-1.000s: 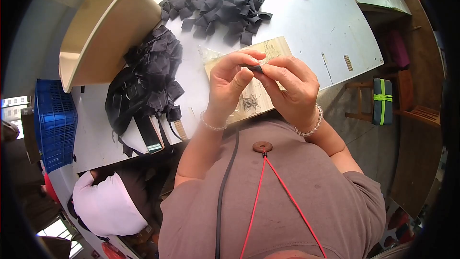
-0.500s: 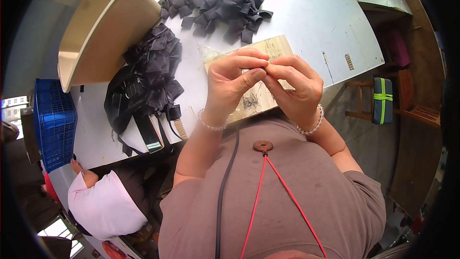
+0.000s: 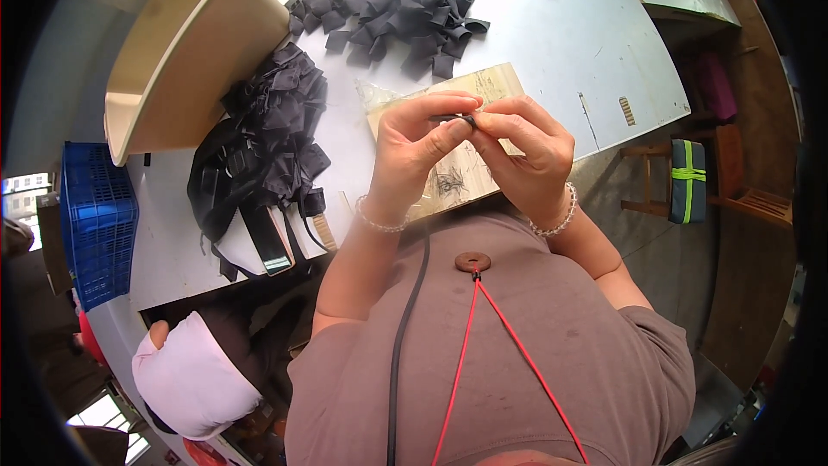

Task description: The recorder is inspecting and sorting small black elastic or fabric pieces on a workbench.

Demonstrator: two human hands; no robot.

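A small black piece (image 3: 448, 117), perhaps fabric, is pinched between my two hands above a wooden board (image 3: 500, 79). My left hand (image 3: 412, 140) is closed on it with thumb and fingertips. From the other side, my right hand (image 3: 536, 140) grips the piece's end, its fingertips meeting the left ones. Fingers cover most of the piece, so its exact shape cannot be made out. Dark scribbled marks show on the board, and a clear plastic bag (image 3: 373, 95) lies at its left corner.
Black folded fabric pieces lie in a far heap (image 3: 388, 13) and a strung-out pile (image 3: 276, 121) at left. A beige bin (image 3: 185, 52) and blue crate (image 3: 99, 216) stand beyond. Another person's pale sleeve (image 3: 194, 380) is lower left. A wooden stool (image 3: 647, 181) stands right.
My hands have shifted slightly and my right hand has tilted a little, so more of the black piece shows. The other person's arm at lower left has drawn back from the table edge.
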